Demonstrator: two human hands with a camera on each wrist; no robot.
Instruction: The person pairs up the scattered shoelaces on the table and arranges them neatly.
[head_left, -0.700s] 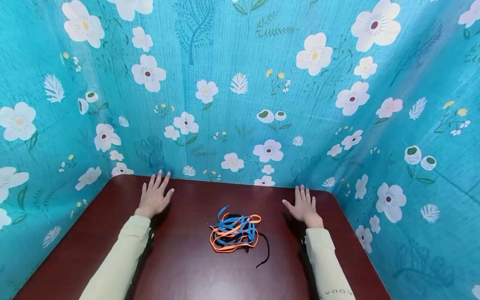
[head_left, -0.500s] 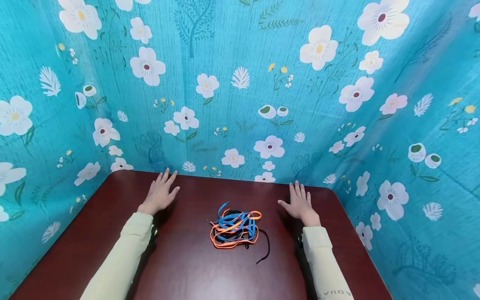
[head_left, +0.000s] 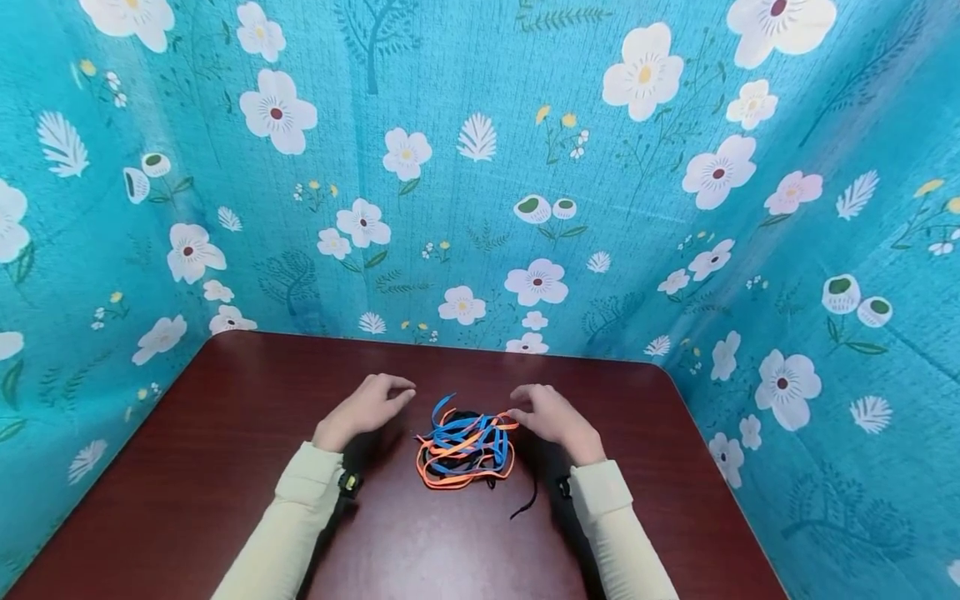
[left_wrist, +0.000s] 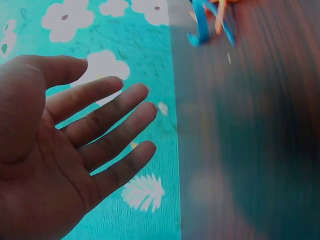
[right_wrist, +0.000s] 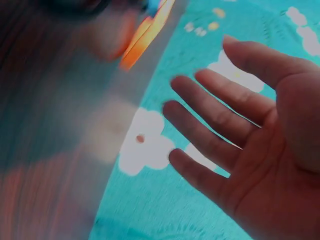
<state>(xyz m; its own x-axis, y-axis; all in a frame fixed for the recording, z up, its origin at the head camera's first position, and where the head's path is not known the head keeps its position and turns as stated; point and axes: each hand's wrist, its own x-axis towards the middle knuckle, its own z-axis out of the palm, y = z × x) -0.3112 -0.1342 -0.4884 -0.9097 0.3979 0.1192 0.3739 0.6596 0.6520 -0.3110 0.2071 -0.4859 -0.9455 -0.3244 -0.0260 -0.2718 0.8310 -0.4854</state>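
Observation:
A loose tangle of flat laces lies on the table, with blue laces (head_left: 495, 442), orange laces (head_left: 446, 481) and black laces (head_left: 528, 506) looped together. To its left hovers my left hand (head_left: 367, 408), its fingers relaxed and slightly bent. My right hand (head_left: 555, 417) is at the tangle's right side, fingertips right by an orange loop in the head view. In the left wrist view a blue lace end (left_wrist: 201, 25) shows beyond the spread fingers. An orange lace loop (right_wrist: 147, 37) shows past the fingers in the right wrist view. Both palms hold nothing.
The dark reddish-brown table (head_left: 420, 550) has rounded far corners. A turquoise floral curtain (head_left: 450, 225) hangs right behind its far edge and along both sides. Small dark straps with devices sit at the wrists, such as the left wrist device (head_left: 349, 483).
Both hands have left the table's far part, where they lay flat with fingers spread. They have come inward to either side of the laces, fingers now slightly bent. The head view has tilted down a little.

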